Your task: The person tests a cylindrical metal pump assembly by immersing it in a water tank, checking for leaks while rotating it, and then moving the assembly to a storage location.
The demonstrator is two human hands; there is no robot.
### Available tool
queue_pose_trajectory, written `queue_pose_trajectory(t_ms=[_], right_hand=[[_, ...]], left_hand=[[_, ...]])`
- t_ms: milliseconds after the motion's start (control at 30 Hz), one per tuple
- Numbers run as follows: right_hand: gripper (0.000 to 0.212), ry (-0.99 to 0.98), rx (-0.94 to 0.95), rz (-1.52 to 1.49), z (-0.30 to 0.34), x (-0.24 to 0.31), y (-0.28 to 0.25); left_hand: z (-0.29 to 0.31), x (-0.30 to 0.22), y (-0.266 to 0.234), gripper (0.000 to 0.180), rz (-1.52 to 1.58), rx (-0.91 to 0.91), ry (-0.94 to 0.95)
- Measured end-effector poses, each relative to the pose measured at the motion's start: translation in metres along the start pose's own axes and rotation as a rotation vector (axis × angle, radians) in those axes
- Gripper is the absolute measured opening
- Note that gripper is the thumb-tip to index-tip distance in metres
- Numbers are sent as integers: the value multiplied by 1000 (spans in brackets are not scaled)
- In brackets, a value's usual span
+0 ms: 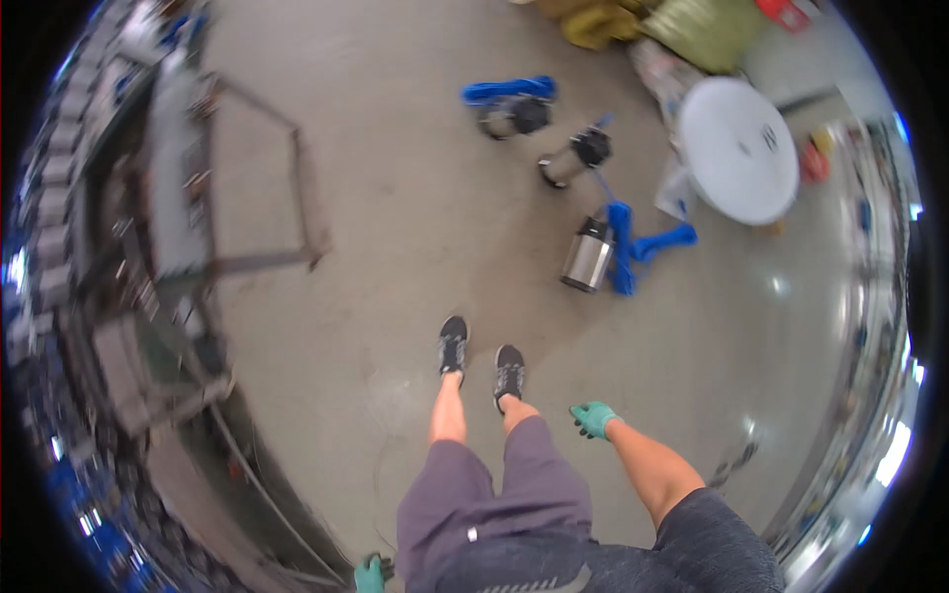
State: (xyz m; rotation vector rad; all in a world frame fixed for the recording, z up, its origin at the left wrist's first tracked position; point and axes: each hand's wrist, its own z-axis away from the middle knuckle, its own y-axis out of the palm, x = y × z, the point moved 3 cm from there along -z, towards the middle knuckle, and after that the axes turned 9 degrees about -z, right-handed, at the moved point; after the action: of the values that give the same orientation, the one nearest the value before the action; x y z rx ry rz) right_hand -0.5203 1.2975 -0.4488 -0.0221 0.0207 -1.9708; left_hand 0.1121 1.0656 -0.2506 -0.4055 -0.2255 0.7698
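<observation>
My right hand [593, 419], in a green glove with dark fingertips, hangs to the right of my legs. Its fingers are loosely apart and hold nothing. At the lower edge my left hand [372, 573], gloved the same way, is partly cut off; its fingers look loosely bent, with nothing seen in them. Ahead on the floor lies a steel cylinder with a black top [588, 259], like a submersible pump, beside a bundled blue cable [621, 247]. Two similar cylinders lie farther off, a middle one [568, 162] and a far one [506, 120] against another blue bundle [509, 90]. Neither hand touches them.
A round white table or stool top [738, 150] stands at the far right, near green-yellow sacks [704, 32]. Along the left runs a metal workbench [181, 188] with a frame [297, 198] jutting out over the floor. A dark strap-like thing [733, 465] lies at the right.
</observation>
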Motion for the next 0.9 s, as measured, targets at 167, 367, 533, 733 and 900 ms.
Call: queue_pose_trajectory(t_ms=[167,367,533,733,900], right_hand=[[46,-210,-109,-329,24,60,-8],[39,-426,-101,-192,81,151,20],[38,-489,-118,62,97,210,82],[40,-499,-106,469,152,239,218],[38,-714,-48,739,241,265,341]], left_hand=[[106,-2,45,33,46,25,-15],[64,177,131,35,365,49,26],[-65,273,221,33,173,-116,650],[-124,247,157,31,958,12,12],[-161,252,71,30,1177,-100,31]])
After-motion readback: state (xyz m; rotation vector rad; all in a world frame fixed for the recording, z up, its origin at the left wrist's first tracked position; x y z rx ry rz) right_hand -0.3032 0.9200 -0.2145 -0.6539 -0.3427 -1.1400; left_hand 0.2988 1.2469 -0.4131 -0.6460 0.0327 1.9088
